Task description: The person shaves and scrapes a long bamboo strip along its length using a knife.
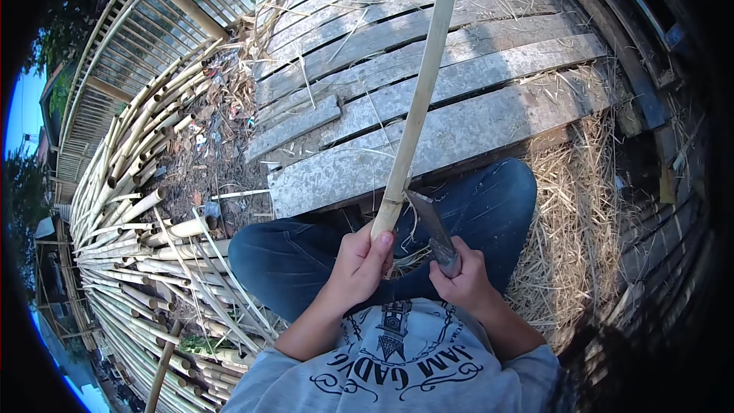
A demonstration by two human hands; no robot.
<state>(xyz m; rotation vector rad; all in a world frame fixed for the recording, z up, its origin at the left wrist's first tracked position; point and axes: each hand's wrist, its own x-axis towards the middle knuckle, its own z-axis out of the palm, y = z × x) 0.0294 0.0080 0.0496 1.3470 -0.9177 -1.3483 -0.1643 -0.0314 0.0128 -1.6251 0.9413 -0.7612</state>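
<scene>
A long split bamboo strip runs from my lap up over the wooden slats to the top of the view. My left hand is wrapped round its near end, thumb on top. In my right hand is the handle of a knife with a dark blade. The blade's tip end lies at the right edge of the strip, just above a node, where thin shavings curl. My legs in jeans are crossed beneath both hands.
A slatted wooden platform lies in front of me. Bamboo poles are piled at the left, below a bamboo fence. Straw-like shavings cover the ground at the right. Dark timbers stand at the far right.
</scene>
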